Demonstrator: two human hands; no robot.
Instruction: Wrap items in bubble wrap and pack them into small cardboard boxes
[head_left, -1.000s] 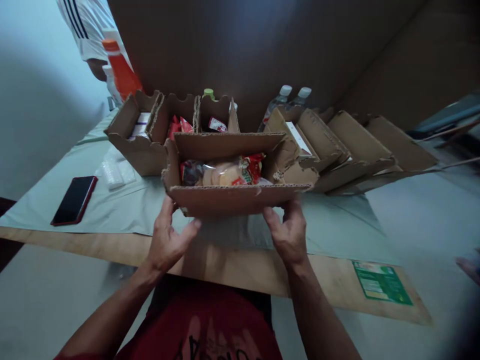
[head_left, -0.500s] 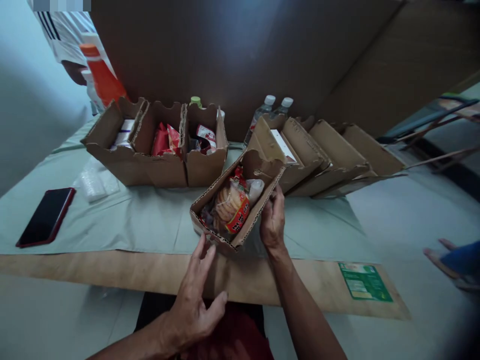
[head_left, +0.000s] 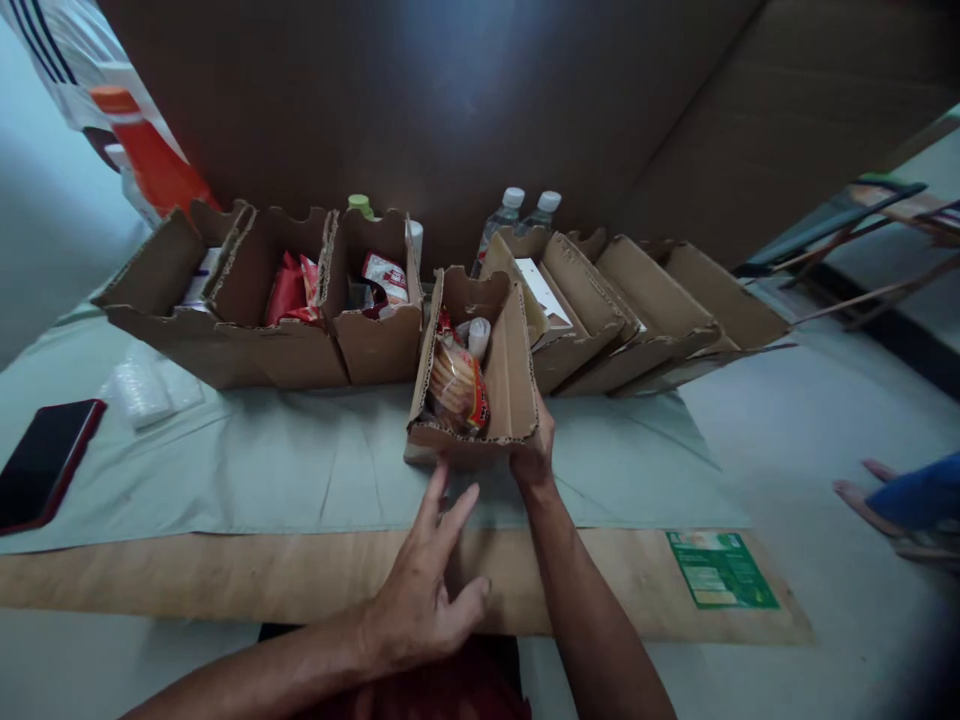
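An open-topped cardboard box (head_left: 511, 375) stands in the middle, in front of the gap between two groups of similar boxes. Inside it lie a clear packet of round biscuits (head_left: 456, 385) with a red label and a white capped item (head_left: 478, 338). My right hand (head_left: 537, 452) grips the box's right side near the front; its fingers are partly hidden by the wall. At the box's front face is my left hand (head_left: 435, 580), fingers spread, one fingertip touching or almost touching the cardboard.
Left boxes (head_left: 285, 355) hold red packets and other goods; right boxes (head_left: 592, 340) lean sideways. Behind stand clear bottles (head_left: 510, 210) and an orange bottle (head_left: 150, 150). A phone (head_left: 45, 465), bubble wrap (head_left: 142, 385) and green sheet (head_left: 721, 570) lie on the table. Another person's foot (head_left: 870, 500) shows right.
The box with the biscuits has turned from slanted to nearly straight and shifted back towards the gap. Both hands moved with it. The view has shifted slightly.
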